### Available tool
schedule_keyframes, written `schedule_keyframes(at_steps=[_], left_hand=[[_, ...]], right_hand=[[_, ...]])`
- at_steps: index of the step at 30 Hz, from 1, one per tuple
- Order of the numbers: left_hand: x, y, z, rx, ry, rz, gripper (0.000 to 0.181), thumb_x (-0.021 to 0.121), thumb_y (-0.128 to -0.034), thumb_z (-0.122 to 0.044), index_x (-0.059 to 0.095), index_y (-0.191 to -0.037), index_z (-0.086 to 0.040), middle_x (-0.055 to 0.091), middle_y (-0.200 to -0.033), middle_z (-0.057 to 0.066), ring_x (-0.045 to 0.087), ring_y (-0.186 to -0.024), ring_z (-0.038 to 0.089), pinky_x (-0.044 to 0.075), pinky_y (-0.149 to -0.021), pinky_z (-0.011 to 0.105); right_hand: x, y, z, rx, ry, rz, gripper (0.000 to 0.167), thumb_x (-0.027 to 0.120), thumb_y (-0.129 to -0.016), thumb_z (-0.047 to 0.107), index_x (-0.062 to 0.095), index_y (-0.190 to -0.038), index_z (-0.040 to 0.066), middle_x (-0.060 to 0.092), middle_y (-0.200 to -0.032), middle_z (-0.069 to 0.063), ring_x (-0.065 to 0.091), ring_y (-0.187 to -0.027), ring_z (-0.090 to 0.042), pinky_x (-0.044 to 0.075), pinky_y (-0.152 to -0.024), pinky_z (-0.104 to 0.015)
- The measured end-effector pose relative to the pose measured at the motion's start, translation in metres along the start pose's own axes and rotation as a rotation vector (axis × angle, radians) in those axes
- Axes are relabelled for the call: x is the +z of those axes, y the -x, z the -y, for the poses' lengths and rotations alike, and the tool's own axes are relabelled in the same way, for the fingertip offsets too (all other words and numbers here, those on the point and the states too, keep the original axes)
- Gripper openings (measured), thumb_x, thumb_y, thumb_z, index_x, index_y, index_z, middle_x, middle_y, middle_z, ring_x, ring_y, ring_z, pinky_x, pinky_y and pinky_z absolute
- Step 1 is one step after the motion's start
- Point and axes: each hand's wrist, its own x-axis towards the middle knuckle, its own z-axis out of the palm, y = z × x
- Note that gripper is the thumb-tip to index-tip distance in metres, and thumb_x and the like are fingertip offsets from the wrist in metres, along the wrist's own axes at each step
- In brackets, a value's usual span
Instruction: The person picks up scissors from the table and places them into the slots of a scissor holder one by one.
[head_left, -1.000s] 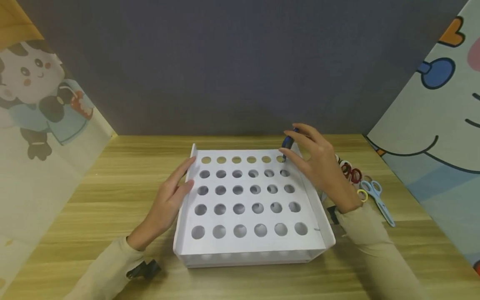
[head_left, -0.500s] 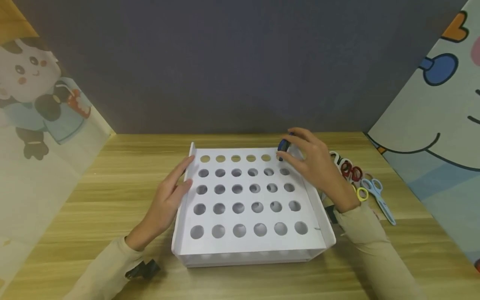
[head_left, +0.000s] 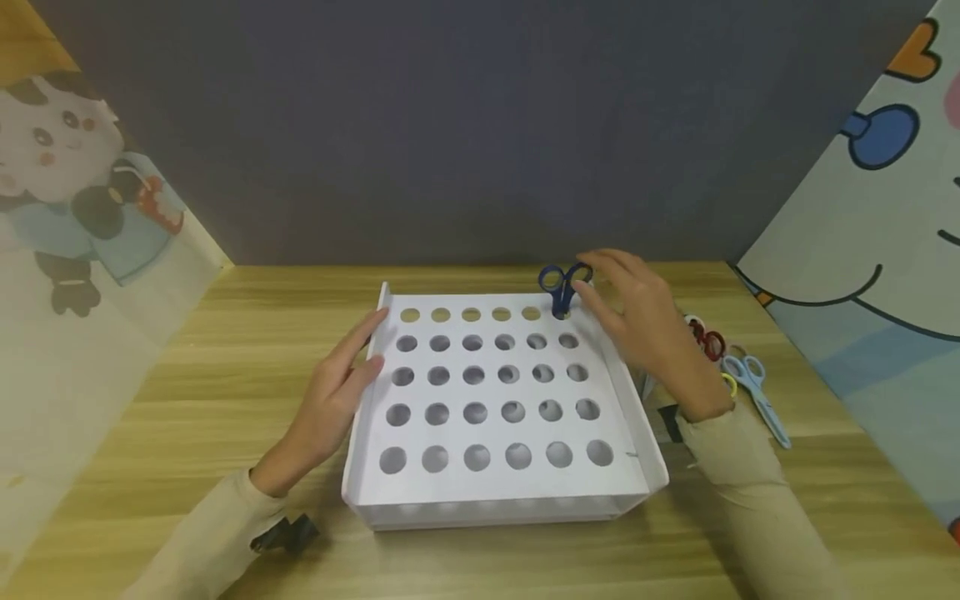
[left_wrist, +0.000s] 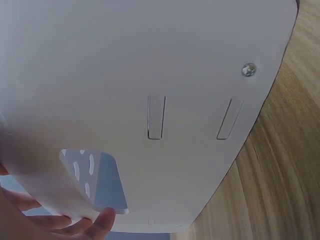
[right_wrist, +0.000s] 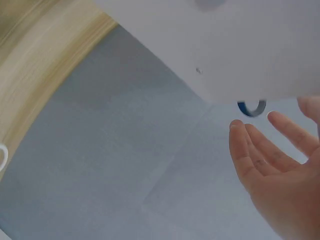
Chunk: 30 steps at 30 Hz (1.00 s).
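A pair of dark blue-handled scissors [head_left: 561, 302] is standing points-down in the far right corner hole of a white box-shaped rack [head_left: 495, 482], with both finger loops sticking up above the flat top. The rack's round holes are running in five rows of six, and a raised panel is edging the left and right sides.

The right hand [head_left: 637, 321] is hovering just beside the scissors on their right, its fingers and thumb held apart and not closing on anything; I can't quite tell whether a fingertip is brushing the loop. The left hand [head_left: 330, 400] is resting on the rack's left panel, thumb and forefinger lying along its upper edge, near a cut-out in that panel; whether it is clamping the panel or only touching it, I can't tell.

To the right of the rack, partly behind the right forearm, more scissors are lying: a light blue pair [head_left: 756, 390] farthest right, a dark red-handled pair [head_left: 703, 333] farther back, and a yellow loop [head_left: 735, 383] peeking out nearer. All of this is sitting on a yellowish wood-grain table [head_left: 225, 375], with a dark grey panel [head_left: 480, 125] rising at the far side and cartoon-printed walls flanking left and right.
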Motion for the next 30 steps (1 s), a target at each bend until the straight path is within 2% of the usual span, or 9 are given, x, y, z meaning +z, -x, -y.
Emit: schedule_keyframes(at_steps=[7,14,22,30], left_hand=[[-0.003,-0.001,-0.001,0.008,-0.007,-0.013,0.051,0.044,-0.1047,-0.010,0.038,-0.154,-0.021,0.034,-0.159,0.005,0.069,-0.092,0.026,0.062,-0.068,0.033],[-0.002,0.000,0.001,0.014,-0.012,0.008,0.051,0.045,-0.1049,-0.010,0.037,-0.155,-0.018,0.034,-0.159,0.006,0.070,-0.090,0.029,0.062,-0.068,0.033],[-0.002,-0.002,0.001,0.012,0.024,0.025,0.051,0.043,-0.1056,-0.011,0.036,-0.155,-0.018,0.032,-0.159,0.005,0.071,-0.083,0.022,0.062,-0.063,0.035],[0.001,0.000,0.002,0.020,0.015,0.011,0.051,0.044,-0.1050,-0.009,0.037,-0.155,-0.017,0.034,-0.158,0.007,0.070,-0.085,0.027,0.061,-0.064,0.034]], right_hand=[[-0.011,-0.008,-0.010,-0.082,-0.008,-0.103,0.032,0.068,-0.095,0.014,0.066,-0.124,0.000,0.062,-0.127,-0.019,0.055,-0.123,-0.036,0.044,-0.105,-0.050],[-0.020,-0.003,-0.026,-0.030,0.000,-0.119,0.027,0.063,-0.098,0.016,0.068,-0.117,-0.003,0.065,-0.120,-0.020,0.060,-0.114,-0.037,0.047,-0.097,-0.053],[-0.025,0.005,-0.047,0.058,0.022,-0.040,0.033,0.060,-0.101,0.021,0.066,-0.119,-0.005,0.064,-0.119,-0.023,0.061,-0.106,-0.039,0.051,-0.088,-0.054],[-0.030,0.018,-0.073,0.209,0.053,0.096,0.049,0.052,-0.104,0.036,0.060,-0.129,-0.005,0.060,-0.127,-0.028,0.061,-0.105,-0.045,0.052,-0.085,-0.059]])
